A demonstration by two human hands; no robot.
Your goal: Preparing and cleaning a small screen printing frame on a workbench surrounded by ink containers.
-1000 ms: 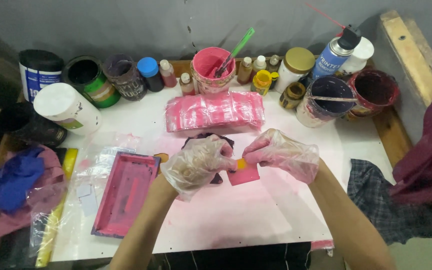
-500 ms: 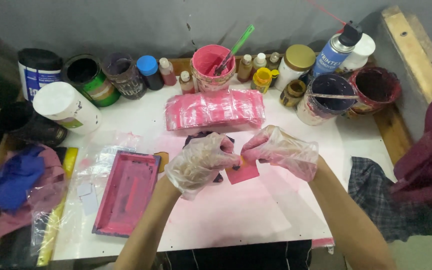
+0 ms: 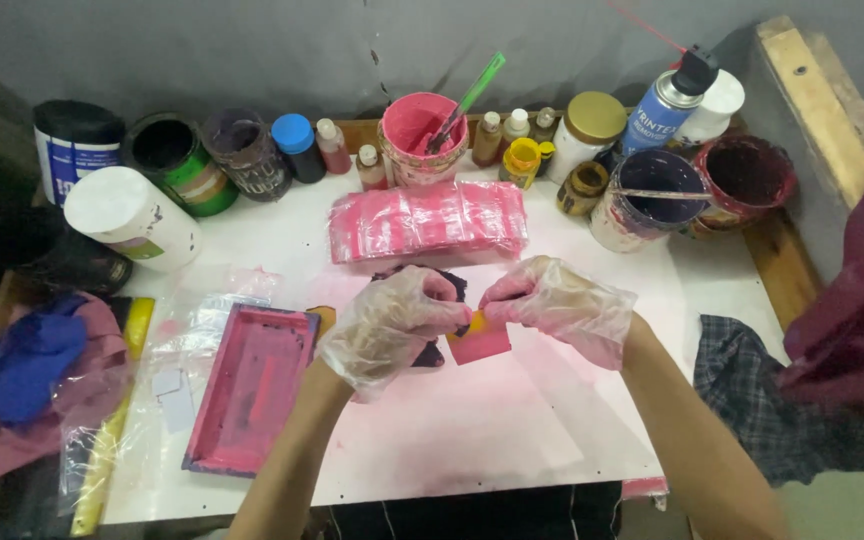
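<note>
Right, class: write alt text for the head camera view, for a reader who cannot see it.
Two hands in clear plastic gloves, left hand and right hand, pinch a small pink card with a yellow spot over a pink-stained white table. A pink-stained tray lies to the left, a stack of pink bags behind, and paint pots and bottles line the back edge.

Pink card (image 3: 480,342), pink tray (image 3: 252,385), blue rag (image 3: 14,365), checked cloth (image 3: 782,410).

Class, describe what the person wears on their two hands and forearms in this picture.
The left hand and right hand each wear a loose, crinkled, transparent disposable plastic glove that ends at the wrist. The forearms are bare, with no sleeves, watch or jewellery visible.
</note>
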